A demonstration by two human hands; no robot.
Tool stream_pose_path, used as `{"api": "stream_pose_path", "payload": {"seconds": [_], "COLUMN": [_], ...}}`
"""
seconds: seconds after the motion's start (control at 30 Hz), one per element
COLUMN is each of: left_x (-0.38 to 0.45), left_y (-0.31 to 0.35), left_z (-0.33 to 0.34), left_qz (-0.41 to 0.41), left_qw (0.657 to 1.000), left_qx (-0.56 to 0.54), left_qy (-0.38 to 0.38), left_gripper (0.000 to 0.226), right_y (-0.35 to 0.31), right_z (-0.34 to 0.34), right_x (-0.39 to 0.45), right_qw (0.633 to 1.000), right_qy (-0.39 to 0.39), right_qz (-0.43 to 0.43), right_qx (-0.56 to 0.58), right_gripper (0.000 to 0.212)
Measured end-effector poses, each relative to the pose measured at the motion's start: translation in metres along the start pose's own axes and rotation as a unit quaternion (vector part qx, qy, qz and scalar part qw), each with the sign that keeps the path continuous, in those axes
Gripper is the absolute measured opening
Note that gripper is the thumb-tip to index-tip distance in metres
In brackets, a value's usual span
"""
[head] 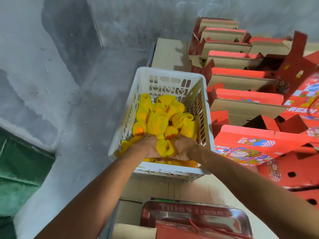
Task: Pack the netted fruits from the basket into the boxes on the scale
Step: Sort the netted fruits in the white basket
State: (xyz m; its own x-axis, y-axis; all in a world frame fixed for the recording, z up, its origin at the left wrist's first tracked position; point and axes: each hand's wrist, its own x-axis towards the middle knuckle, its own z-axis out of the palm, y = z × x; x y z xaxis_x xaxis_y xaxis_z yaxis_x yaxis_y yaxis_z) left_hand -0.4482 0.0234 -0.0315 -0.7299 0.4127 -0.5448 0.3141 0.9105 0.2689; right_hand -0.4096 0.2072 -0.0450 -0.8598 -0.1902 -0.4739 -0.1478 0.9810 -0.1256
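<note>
A red box point(303, 104) at right shows the letters "RES"; other print is illegible.

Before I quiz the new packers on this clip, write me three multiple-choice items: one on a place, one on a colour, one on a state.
1. Where do the red boxes stand relative to the white basket?
A. to its right
B. to its left
C. inside it

2. What colour is the netting on the fruits?
A. white
B. yellow
C. green

3. What are the left hand and right hand doing?
A. hanging outside the basket
B. folding a box
C. reaching into the basket among the fruits

Key: 1 A, the boxes are stacked along the basket's right side. 2 B, every net in the basket is yellow. 3 C, both hands are down among the netted fruits at the basket's near end.
</note>
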Motion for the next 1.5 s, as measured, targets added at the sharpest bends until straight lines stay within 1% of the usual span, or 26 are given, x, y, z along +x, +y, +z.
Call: {"api": "stream_pose_path", "payload": {"seconds": [0.1,0.23,0.33,0.47,0.57,0.63,0.7,0.73,0.77,0.8,0.83,0.87,0.9,0.97,1.03,1.1,1.17,1.27,1.3,1.33,1.37,1.43,1.47,1.5], "left_x": [-0.001,0.0,0.004,0.004,0.003,0.003,0.002,0.001,0.0,-0.002,-0.006,-0.011,-0.015,-0.023,-0.031,-0.039,-0.046,-0.063,-0.068,-0.072,-0.075,-0.084,-0.09,-0.096], "left_y": [0.0,-0.002,-0.004,-0.004,-0.005,-0.006,-0.007,-0.007,-0.007,-0.006,-0.004,-0.002,0.0,0.004,0.008,0.012,0.016,0.019,0.019,0.019,0.02,0.021,0.023,0.024], "left_z": [0.0,0.0,0.002,0.0,-0.002,-0.003,-0.004,-0.006,-0.009,-0.013,-0.017,-0.021,-0.024,-0.024,-0.022,-0.022,-0.024,-0.026,-0.026,-0.025,-0.025,-0.025,-0.026,-0.027], "left_qz": [-0.001,-0.008,-0.007,-0.008,-0.024,-0.039,-0.065,-0.079,-0.089,-0.096,-0.1,-0.1,-0.095,-0.079,-0.062,-0.042,-0.016,0.022,0.032,0.034,0.031,0.017,0.026,0.052], "left_qw": [1.0,1.0,1.0,0.999,0.996,0.989,0.973,0.956,0.927,0.889,0.848,0.814,0.79,0.753,0.723,0.696,0.664,0.62,0.608,0.593,0.569,0.496,0.46,0.435], "left_qx": [-0.006,0.0,-0.009,-0.028,-0.065,-0.11,-0.186,-0.251,-0.337,-0.428,-0.507,-0.562,-0.598,-0.647,-0.683,-0.714,-0.746,-0.784,-0.793,-0.804,-0.822,-0.867,-0.885,-0.894], "left_qy": [0.01,0.0,0.007,0.034,0.063,0.088,0.119,0.131,0.135,0.129,0.117,0.105,0.098,0.09,0.078,0.068,0.046,-0.008,-0.017,-0.021,-0.025,-0.046,-0.067,-0.092], "left_gripper": [0.087,0.091,0.091,0.091,0.09,0.087,0.088,0.088,0.089,0.091,0.096,0.1,0.102,0.108,0.117,0.117,0.107,0.073,0.069,0.069,0.072,0.074,0.072,0.072], "right_y": [-0.001,-0.002,-0.003,-0.002,-0.004,-0.006,-0.006,-0.006,-0.007,-0.007,-0.008,-0.01,-0.011,-0.013,-0.017,-0.022,-0.028,-0.034,-0.036,-0.039,-0.041,-0.046,-0.048,-0.051], "right_z": [0.001,0.004,0.007,0.006,0.002,-0.002,-0.006,-0.007,-0.009,-0.01,-0.011,-0.013,-0.015,-0.02,-0.024,-0.029,-0.035,-0.045,-0.049,-0.053,-0.057,-0.067,-0.071,-0.075], "right_x": [0.0,0.0,0.001,0.003,0.0,-0.003,-0.005,-0.006,-0.007,-0.009,-0.011,-0.014,-0.017,-0.022,-0.027,-0.035,-0.042,-0.054,-0.059,-0.063,-0.069,-0.079,-0.084,-0.089], "right_qw": [1.0,1.0,0.999,0.996,0.992,0.985,0.96,0.938,0.913,0.891,0.873,0.86,0.849,0.838,0.836,0.832,0.827,0.819,0.817,0.814,0.812,0.808,0.809,0.811], "right_qy": [0.01,0.015,0.035,0.05,0.077,0.089,0.101,0.109,0.115,0.12,0.127,0.133,0.144,0.166,0.179,0.201,0.224,0.246,0.251,0.255,0.261,0.275,0.278,0.279], "right_qz": [0.007,0.012,0.011,0.037,0.057,0.084,0.113,0.125,0.134,0.141,0.146,0.149,0.148,0.152,0.157,0.151,0.142,0.13,0.123,0.115,0.105,0.091,0.089,0.09], "right_qx": [0.013,0.014,0.028,0.065,0.086,0.124,0.234,0.305,0.368,0.415,0.447,0.47,0.487,0.498,0.494,0.494,0.496,0.502,0.505,0.509,0.511,0.512,0.511,0.506], "right_gripper": [0.104,0.111,0.103,0.087,0.086,0.085,0.076,0.07,0.065,0.063,0.065,0.068,0.071,0.077,0.09,0.094,0.097,0.098,0.098,0.096,0.092,0.085,0.083,0.077]}}
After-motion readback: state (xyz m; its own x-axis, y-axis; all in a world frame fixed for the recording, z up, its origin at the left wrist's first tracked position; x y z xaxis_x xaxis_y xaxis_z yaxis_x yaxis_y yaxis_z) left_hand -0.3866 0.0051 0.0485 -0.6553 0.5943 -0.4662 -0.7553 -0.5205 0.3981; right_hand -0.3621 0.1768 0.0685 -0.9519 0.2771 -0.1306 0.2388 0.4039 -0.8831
